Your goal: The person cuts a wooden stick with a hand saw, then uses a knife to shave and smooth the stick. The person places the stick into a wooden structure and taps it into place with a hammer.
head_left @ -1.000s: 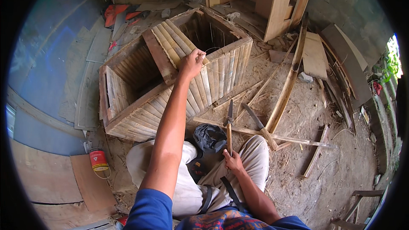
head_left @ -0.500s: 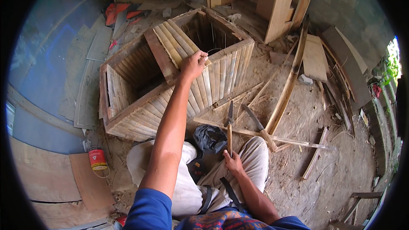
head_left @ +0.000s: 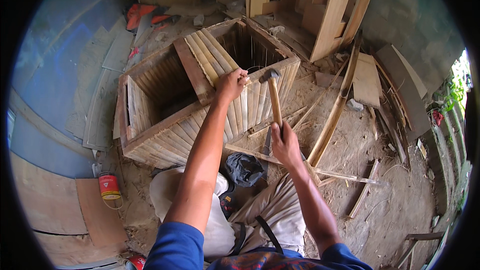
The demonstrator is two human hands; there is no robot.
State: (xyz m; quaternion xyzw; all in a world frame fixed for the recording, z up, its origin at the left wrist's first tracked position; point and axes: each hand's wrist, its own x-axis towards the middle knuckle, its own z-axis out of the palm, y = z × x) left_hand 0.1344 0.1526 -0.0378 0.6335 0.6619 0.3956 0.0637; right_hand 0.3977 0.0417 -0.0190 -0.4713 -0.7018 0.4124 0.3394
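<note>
My right hand (head_left: 286, 145) grips the wooden handle of a hammer (head_left: 275, 101). The hammer's dark head is raised close to the near rim of a slatted wooden box frame (head_left: 210, 137). At that rim my left hand (head_left: 231, 86) is closed, its fingertips pinched together. Whatever they hold is too small to make out. Beneath this hand, bamboo slats (head_left: 212, 52) lie side by side across the box's top, next to a flat brown board (head_left: 194, 72). Openings show on both sides of them.
A black plastic bag (head_left: 244, 169) sits by my legs, with a saw (head_left: 267, 142) beside it. Wood strips (head_left: 350, 176) and a long bamboo piece (head_left: 336, 115) lie on the dirt floor at right. A red can (head_left: 109, 186) stands at left.
My right hand has risen from my lap with the hammer, bringing its head up beside the left hand. The left hand stays at the slat ends, pinched. The view has shifted slightly.
</note>
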